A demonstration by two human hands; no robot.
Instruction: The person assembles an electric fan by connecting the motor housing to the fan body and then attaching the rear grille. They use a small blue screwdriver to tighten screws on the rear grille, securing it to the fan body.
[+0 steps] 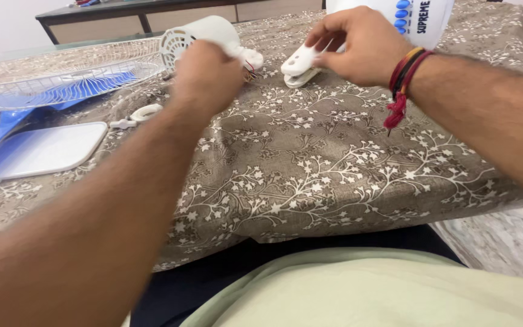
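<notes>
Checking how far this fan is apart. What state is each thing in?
White motor housing: on its side, left hand on it.
White clip-shaped part: detached, gripped by right hand.
Wire grille: off, lying flat.
Blue blades: under the grille.

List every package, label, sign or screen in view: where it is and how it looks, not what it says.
One only: a printed label on the white fan body at the top edge, behind the right hand. It has dark upright lettering beside a column of blue oval buttons.
No package, sign or screen shows elsewhere on the patterned cloth.
</notes>
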